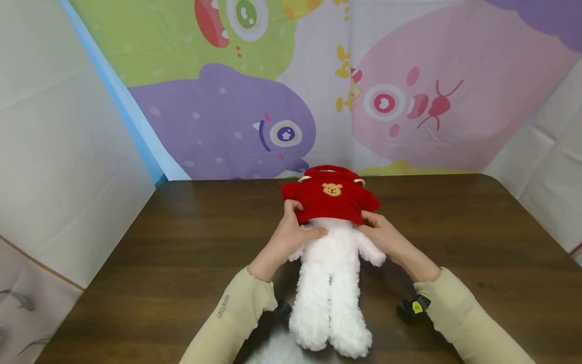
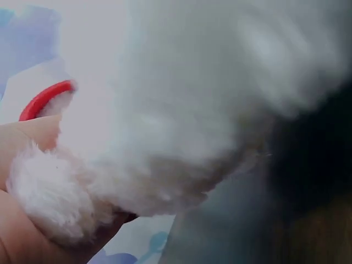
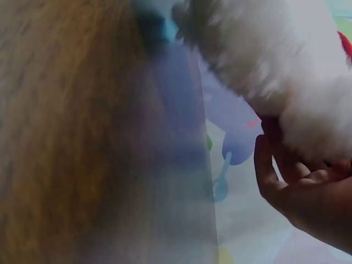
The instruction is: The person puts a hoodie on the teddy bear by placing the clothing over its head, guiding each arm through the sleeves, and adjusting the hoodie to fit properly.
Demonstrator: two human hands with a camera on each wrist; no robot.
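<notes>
A white plush toy (image 1: 329, 283) lies lengthwise on the table, its legs toward me. A small red shirt (image 1: 329, 207) with a bear-face patch covers its upper end, and the head is hidden. My left hand (image 1: 284, 235) grips the toy's side at the shirt hem, thumb across the white torso. On the other side my right hand (image 1: 395, 245) holds the toy by the hem, above one plush arm (image 1: 373, 253). White fur (image 2: 159, 110) fills much of the left wrist view. Curled right fingers (image 3: 267, 165) show beneath the fur in the right wrist view.
The dark wooden table (image 1: 195, 242) runs back to a printed cloth (image 1: 218, 121) with cartoon creatures. Pale cloth walls (image 1: 68, 126) stand at both sides. Something white and fluffy (image 1: 277, 349) lies at the front edge, partly out of view.
</notes>
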